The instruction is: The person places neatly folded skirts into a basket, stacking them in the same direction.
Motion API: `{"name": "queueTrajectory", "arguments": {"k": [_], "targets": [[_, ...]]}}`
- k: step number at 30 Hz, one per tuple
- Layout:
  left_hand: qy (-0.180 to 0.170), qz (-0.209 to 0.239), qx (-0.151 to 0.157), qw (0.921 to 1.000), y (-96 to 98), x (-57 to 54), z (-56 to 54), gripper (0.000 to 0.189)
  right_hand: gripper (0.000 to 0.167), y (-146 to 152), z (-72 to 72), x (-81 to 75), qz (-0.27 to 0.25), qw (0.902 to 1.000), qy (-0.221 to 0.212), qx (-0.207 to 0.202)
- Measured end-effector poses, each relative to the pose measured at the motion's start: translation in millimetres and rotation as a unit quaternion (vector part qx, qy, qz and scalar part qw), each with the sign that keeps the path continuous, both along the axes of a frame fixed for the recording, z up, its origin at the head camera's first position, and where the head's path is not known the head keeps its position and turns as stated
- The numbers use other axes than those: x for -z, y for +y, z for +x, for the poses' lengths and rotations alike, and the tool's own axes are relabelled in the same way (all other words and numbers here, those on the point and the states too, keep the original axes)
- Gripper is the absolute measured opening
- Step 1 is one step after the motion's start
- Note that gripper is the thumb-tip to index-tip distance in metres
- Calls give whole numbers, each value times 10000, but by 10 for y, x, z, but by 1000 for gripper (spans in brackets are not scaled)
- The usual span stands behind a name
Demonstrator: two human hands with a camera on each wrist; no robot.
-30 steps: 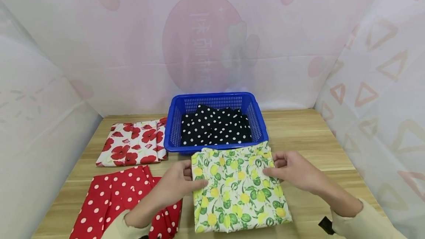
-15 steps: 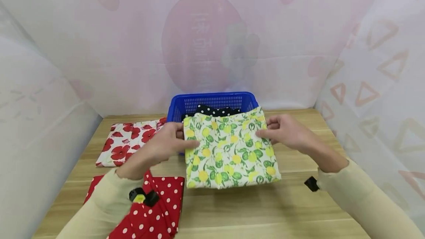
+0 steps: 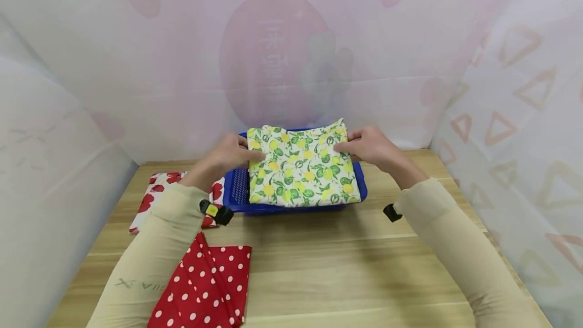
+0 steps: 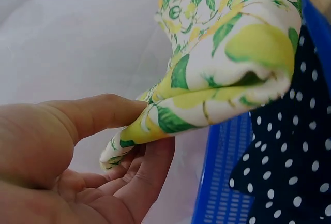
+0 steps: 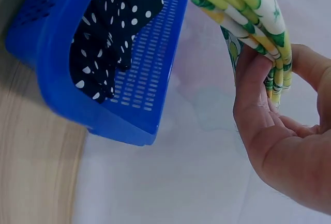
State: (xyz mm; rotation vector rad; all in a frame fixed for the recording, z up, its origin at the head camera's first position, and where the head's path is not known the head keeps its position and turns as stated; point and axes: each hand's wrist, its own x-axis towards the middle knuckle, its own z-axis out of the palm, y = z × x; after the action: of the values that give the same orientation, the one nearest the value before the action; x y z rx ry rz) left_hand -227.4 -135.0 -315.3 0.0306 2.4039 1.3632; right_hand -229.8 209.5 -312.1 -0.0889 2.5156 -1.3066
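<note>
A folded cloth with a lemon print (image 3: 302, 168) is held over the blue basket (image 3: 237, 191). My left hand (image 3: 232, 153) pinches its left edge, thumb on top and fingers beneath, as the left wrist view shows. At the opposite edge my right hand (image 3: 371, 146) grips the layered folds between thumb and fingers. Black cloth with white dots (image 5: 119, 22) lies inside the basket, below the lemon cloth; the head view hides it. In the left wrist view a gap shows between the lemon cloth (image 4: 232, 53) and the dotted cloth (image 4: 295, 146).
On the left of the wooden table (image 3: 319, 277) lies a folded white cloth with red poppies (image 3: 148, 201), partly behind my left sleeve. Nearer is a red cloth with white dots (image 3: 209, 287). Printed curtain walls (image 3: 182, 65) enclose the table at the back and sides.
Both hands have carried the lemon cloth forward, from in front of the basket to above it. It now covers the view of the black dotted cloth. The basket has stayed in place.
</note>
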Motion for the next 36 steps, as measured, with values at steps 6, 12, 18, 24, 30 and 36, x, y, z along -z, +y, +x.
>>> {"name": "queueTrajectory", "arguments": {"k": [6, 12, 18, 24, 30, 36], "targets": [[-68, 37, -280, 9996, -78, 130, -211, 24, 38, -154, -227, 144, -132, 9996, 67, 224], [-33, -140, -398, 9991, -99, 292, -291, 31, 54, -249, -379, 345, -152, 9989, 228, 388], [-151, -421, -425, 9981, -108, 436, -324, 46, 56, -306, -408, 506, -50, 9993, 152, 351], [-180, -612, -371, 9973, -67, 550, -357, 40, 55, -347, -405, 616, 37, 9993, 43, 366], [-242, -897, -430, 9947, -26, 665, -413, 27, 51, -386, -416, 706, 136, 9991, 36, 394], [-213, -959, -259, 9948, -52, 738, -417, 32, 32, -366, -406, 735, 363, 9981, 173, 463]]}}
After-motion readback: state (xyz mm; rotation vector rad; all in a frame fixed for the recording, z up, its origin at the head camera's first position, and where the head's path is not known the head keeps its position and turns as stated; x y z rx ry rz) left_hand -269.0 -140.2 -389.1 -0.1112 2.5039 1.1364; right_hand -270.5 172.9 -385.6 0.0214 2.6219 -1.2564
